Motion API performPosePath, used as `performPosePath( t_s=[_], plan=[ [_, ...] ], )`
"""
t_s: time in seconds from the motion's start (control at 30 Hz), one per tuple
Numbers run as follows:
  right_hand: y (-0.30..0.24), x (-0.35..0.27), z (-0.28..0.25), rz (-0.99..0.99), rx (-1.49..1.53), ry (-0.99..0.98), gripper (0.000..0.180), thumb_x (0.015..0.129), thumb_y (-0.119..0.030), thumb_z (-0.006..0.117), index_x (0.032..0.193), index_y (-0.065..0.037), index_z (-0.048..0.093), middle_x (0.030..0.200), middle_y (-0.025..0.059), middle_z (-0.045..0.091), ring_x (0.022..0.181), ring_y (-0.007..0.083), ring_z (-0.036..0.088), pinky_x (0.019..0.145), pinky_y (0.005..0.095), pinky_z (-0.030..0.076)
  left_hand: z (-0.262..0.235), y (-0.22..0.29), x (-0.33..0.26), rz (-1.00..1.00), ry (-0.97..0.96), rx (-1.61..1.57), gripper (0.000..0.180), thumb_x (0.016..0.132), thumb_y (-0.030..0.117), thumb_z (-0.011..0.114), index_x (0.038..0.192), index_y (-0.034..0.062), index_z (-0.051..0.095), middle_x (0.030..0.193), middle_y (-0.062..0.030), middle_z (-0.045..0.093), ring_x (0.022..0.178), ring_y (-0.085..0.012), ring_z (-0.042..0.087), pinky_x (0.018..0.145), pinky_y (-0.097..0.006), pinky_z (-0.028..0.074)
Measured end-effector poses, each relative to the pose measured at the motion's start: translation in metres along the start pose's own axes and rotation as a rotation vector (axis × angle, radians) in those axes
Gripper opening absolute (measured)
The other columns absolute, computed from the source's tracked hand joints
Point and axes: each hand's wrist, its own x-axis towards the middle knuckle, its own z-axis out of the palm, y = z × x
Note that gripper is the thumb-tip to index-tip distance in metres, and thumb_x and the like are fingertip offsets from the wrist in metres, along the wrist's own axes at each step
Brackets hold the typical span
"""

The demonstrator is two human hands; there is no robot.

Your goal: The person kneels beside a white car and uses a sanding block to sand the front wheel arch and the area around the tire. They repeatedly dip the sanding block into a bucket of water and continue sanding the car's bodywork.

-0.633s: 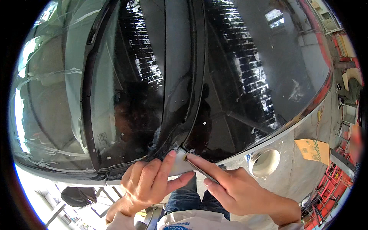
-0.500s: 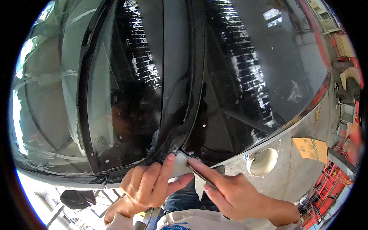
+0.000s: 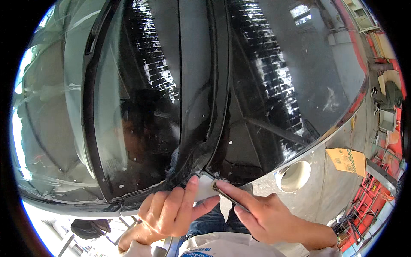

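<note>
Head view: we count one glossy black car body (image 3: 274, 85), curved and filling most of the frame, with two dark window panes (image 3: 141, 107) divided by one black pillar (image 3: 201, 85). One white bucket (image 3: 295, 175) and one cardboard box (image 3: 346, 160) sit on the concrete floor (image 3: 325, 192) to the right, well apart from our hands. Red racking (image 3: 368, 201) lines the far right edge. At the foot of the pillar lies one pale strip of film (image 3: 205, 188). Our left hand (image 3: 173, 212) has its fingers spread, forefinger tip pressing on the strip. Our right hand (image 3: 265, 216) is closed on one thin dark blade (image 3: 229, 195), its tip touching the strip's right edge. Our hands cover the lower part of the strip. Since half a second ago, the blade tip has moved up closer to the pillar's foot, and the left forefinger stays planted.
</note>
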Motion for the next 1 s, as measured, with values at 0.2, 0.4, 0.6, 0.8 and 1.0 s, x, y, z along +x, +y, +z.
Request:
performPosePath(
  t_s=[0.2, 0.4, 0.6, 0.8, 1.0],
  plan=[
    [-0.002, 0.008, -0.001, -0.015, -0.018, -0.024, 0.072, 0.097, -0.011, 0.060, 0.162, -0.009, 0.027, 0.080, 0.0158, 0.071, 0.059, 0.0318, 0.068, 0.051, 0.0418, 0.052, -0.003, 0.000, 0.002, 0.003, -0.026, -0.007, 0.055, 0.086, 0.049, 0.081, 0.109, -0.0010, 0.078, 0.074, -0.0011, 0.054, 0.054, -0.0092, 0.044, 0.042, -0.020, 0.037],
    [-0.008, 0.012, 0.003, -0.026, -0.041, -0.001, 0.073, 0.097, -0.014, 0.061, 0.161, -0.006, 0.027, 0.079, 0.0156, 0.071, 0.057, 0.0315, 0.067, 0.050, 0.0418, 0.052, -0.004, 0.004, 0.004, -0.008, -0.023, 0.011, 0.055, 0.084, 0.049, 0.083, 0.108, 0.0004, 0.078, 0.076, -0.0011, 0.055, 0.055, -0.0101, 0.047, 0.044, -0.021, 0.043],
    [0.016, -0.044, 0.010, 0.055, -0.126, 0.033, 0.069, 0.097, -0.017, 0.062, 0.159, -0.009, 0.033, 0.077, 0.0128, 0.069, 0.058, 0.0287, 0.067, 0.050, 0.0407, 0.052, -0.008, 0.009, -0.001, -0.068, -0.055, 0.064, 0.052, 0.081, 0.048, 0.085, 0.114, 0.0079, 0.077, 0.088, 0.0004, 0.062, 0.070, -0.0123, 0.055, 0.058, -0.023, 0.050],
    [0.046, -0.103, 0.004, 0.042, -0.068, 0.050, 0.063, 0.098, -0.019, 0.062, 0.155, -0.008, 0.039, 0.088, 0.0151, 0.071, 0.069, 0.0288, 0.070, 0.056, 0.0395, 0.055, -0.011, 0.014, 0.007, 0.091, -0.134, 0.058, 0.031, 0.088, 0.030, 0.080, 0.114, 0.0137, 0.078, 0.115, -0.0012, 0.073, 0.102, -0.0179, 0.065, 0.092, -0.033, 0.051],
    [0.080, -0.127, 0.040, 0.229, 0.477, 0.355, 0.037, 0.098, -0.014, 0.064, 0.132, -0.001, 0.055, 0.099, 0.0153, 0.069, 0.082, 0.0244, 0.068, 0.074, 0.0331, 0.053, 0.012, 0.024, -0.015, 0.243, -0.049, 0.091, 0.022, 0.090, 0.012, 0.072, 0.110, 0.0092, 0.080, 0.120, -0.0043, 0.075, 0.120, -0.0211, 0.066, 0.104, -0.037, 0.048]
  ],
)
